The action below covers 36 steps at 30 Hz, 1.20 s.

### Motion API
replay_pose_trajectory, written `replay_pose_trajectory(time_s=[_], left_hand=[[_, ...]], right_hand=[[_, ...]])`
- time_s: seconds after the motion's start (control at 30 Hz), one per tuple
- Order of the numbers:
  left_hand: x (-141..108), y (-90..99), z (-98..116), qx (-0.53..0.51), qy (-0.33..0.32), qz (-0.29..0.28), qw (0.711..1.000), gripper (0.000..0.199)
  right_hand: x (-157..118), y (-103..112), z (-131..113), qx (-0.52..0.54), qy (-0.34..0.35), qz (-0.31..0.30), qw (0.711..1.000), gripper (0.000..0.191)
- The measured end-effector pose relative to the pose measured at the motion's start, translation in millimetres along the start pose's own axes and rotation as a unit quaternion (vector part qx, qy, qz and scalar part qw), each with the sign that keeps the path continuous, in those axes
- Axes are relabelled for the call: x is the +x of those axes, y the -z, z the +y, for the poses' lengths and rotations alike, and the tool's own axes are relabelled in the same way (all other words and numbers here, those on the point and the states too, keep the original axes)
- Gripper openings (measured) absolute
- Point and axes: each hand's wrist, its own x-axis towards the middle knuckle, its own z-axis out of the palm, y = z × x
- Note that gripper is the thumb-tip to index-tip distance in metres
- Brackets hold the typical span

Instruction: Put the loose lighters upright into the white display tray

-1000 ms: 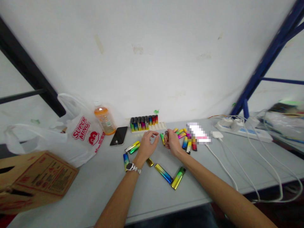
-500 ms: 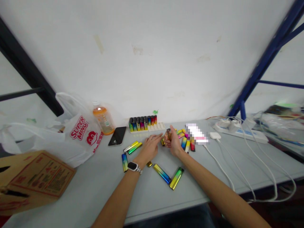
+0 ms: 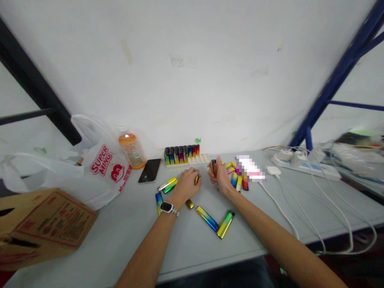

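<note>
A white rack (image 3: 200, 159) holds upright lighters (image 3: 176, 156); a bag (image 3: 105, 178) reads "SUPER MING". The left grip (image 3: 187, 184) pinches a gold lighter (image 3: 196, 180), the right grip (image 3: 222, 178) another lighter (image 3: 214, 165).

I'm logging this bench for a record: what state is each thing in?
Left hand: curled around a yellow-ended lighter
Right hand: closed on at least one black-topped lighter
Rack: partly filled with standing lighters
Front lighters: lying flat
Dark phone: flat, screen unlit
Bottle: upright, capped
Watch: worn on left wrist
Power strip: plugs inserted
Carton: open or shut, unclear
</note>
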Motion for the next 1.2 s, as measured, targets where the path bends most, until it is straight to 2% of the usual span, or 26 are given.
replay_pose_trajectory(time_s=[0.13,0.2,0.3,0.4,0.57,0.7,0.8,0.87,0.93,1.03,1.13,1.2], left_hand=[[0.3,-1.2,0.7,0.001,0.025,0.014,1.000,0.007],[-0.2,-2.8,0.0,-0.001,0.035,0.019,0.999,0.011],[-0.6,-5.8,-2.0,-0.006,0.044,0.025,0.999,0.024],[-0.2,-6.5,-2.4,-0.011,0.060,0.013,0.998,0.027],[-1.2,-0.5,1.7,-0.028,0.073,-0.006,0.997,0.030],[-4.0,2.3,3.4,-0.053,0.066,-0.006,0.996,0.032],[-4.7,1.6,3.0,-0.069,0.069,-0.006,0.995,0.030],[-4.0,0.5,2.2,-0.080,0.072,0.002,0.994,0.028],[-2.6,-0.6,1.0,-0.099,0.075,0.016,0.992,0.025],[-0.5,-1.8,-0.4,-0.145,0.086,0.043,0.985,0.025],[0.2,-0.7,0.1,-0.185,0.096,0.084,0.974,0.037],[0.2,1.4,1.7,-0.202,0.100,0.112,0.968,0.048]], right_hand=[[10.5,6.7,-1.6,-0.113,0.121,-0.026,0.986,0.042],[23.8,11.6,-3.7,-0.194,0.181,-0.016,0.964,0.037],[52.6,17.3,-7.9,-0.316,0.247,0.017,0.916,0.033],[84.7,19.4,-11.2,-0.353,0.252,0.001,0.901,0.028],[126.2,19.6,-9.9,-0.399,0.304,-0.030,0.864,0.025],[144.1,21.8,-4.8,-0.447,0.302,-0.063,0.840,0.016],[152.2,24.6,-3.2,-0.455,0.295,-0.074,0.837,0.016],[155.0,26.5,-4.3,-0.474,0.299,-0.077,0.825,0.018],[154.0,27.7,-6.9,-0.517,0.307,-0.078,0.795,0.022],[143.5,27.4,-11.0,-0.614,0.305,-0.071,0.725,0.035],[127.2,26.0,-13.1,-0.713,0.281,-0.053,0.641,0.045],[118.1,25.9,-13.1,-0.753,0.261,-0.041,0.603,0.050]])
